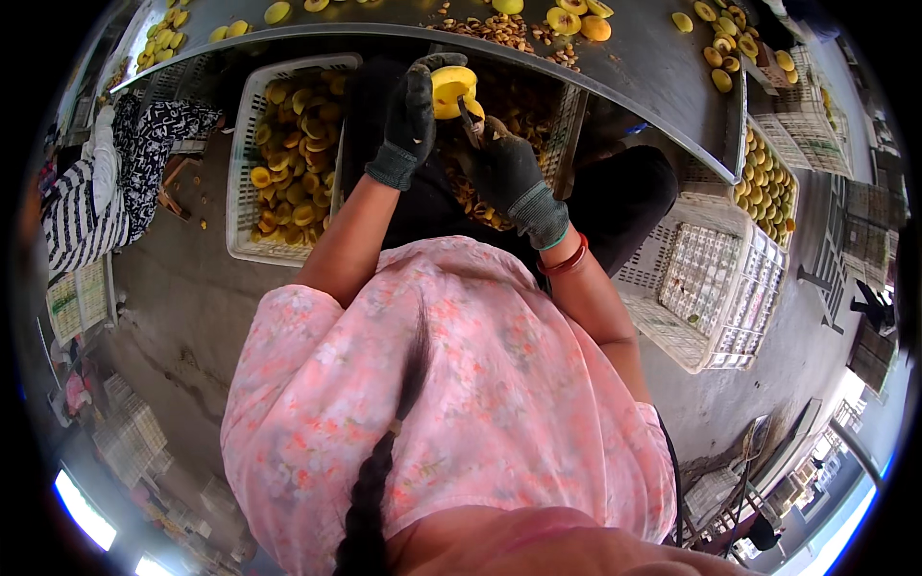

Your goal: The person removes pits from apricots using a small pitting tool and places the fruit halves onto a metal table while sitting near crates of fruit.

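Note:
In dark gloves with grey-green cuffs, both my hands work close together just below the edge of the metal table. My left hand point(411, 120) grips a yellow peach half point(448, 86) whose hollowed side shows. My right hand point(507, 165) is closed around a small pitting tool point(469, 120), its dark tip against the lower right of the peach. The tool's handle is mostly hidden by the glove. Below my hands, between my knees, a crate point(567, 130) holds more cut fruit. To the left of my leg stands a white crate point(240, 182) heaped with yellow-orange fruit halves.
The metal table point(634, 72) spans the front, bearing brown pits point(495, 34) and peach halves point(567, 21). A white crate point(715, 288) lies tilted at right, beside a crate of fruit point(765, 187). Another person's striped clothing point(86, 226) shows at left.

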A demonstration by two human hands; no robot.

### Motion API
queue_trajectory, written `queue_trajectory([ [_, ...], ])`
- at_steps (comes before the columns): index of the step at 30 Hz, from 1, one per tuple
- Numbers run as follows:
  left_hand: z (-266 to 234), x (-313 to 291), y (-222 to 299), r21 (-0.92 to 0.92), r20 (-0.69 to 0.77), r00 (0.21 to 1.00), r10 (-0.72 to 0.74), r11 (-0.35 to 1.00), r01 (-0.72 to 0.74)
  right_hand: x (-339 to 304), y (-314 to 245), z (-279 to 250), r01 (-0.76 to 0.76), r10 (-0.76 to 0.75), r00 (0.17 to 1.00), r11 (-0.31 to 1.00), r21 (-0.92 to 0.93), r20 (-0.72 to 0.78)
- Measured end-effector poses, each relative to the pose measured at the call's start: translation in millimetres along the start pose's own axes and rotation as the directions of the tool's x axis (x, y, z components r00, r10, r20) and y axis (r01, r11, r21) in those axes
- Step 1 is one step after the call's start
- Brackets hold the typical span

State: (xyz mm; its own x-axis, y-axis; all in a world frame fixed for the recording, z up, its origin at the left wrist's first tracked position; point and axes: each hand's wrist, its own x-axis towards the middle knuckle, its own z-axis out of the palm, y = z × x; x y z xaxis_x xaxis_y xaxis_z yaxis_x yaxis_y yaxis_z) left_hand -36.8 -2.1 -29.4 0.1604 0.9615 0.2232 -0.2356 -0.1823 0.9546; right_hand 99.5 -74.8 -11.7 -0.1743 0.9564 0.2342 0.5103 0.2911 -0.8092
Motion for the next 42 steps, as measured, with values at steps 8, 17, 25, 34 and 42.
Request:
queue_trajectory([
  [8, 16, -1, -18, -0.033, 0.186, 0.978, -0.092, 0.994, 0.1, -10, -11, -15, -0.607, 0.361, 0.792, 0.369, 0.704, 0.493],
  [17, 13, 8, 4, 0.024, -0.049, 0.991, -0.124, 0.992, 0.126, -19, 2, -12, -0.455, 0.297, 0.881, 0.748, 0.483, 0.369],
  [25, -167, 54, 3, 0.996, -0.077, 0.868, 0.49, 0.08, 0.044, -32, 65, 4, -0.312, 0.353, 0.932, 0.897, -0.313, 0.085],
  [34, 28, 161, -49, 0.827, 0.419, 0.809, 0.412, 0.196, -0.527, -25, 82, -11, -0.285, 0.273, 0.958, 0.932, -0.224, -0.082],
  [42, 181, 235, -131, 0.778, 0.627, 0.779, -0.007, 0.065, -0.625, -44, 109, -12, -0.482, 0.464, 0.872, 0.87, -0.104, -0.159],
])
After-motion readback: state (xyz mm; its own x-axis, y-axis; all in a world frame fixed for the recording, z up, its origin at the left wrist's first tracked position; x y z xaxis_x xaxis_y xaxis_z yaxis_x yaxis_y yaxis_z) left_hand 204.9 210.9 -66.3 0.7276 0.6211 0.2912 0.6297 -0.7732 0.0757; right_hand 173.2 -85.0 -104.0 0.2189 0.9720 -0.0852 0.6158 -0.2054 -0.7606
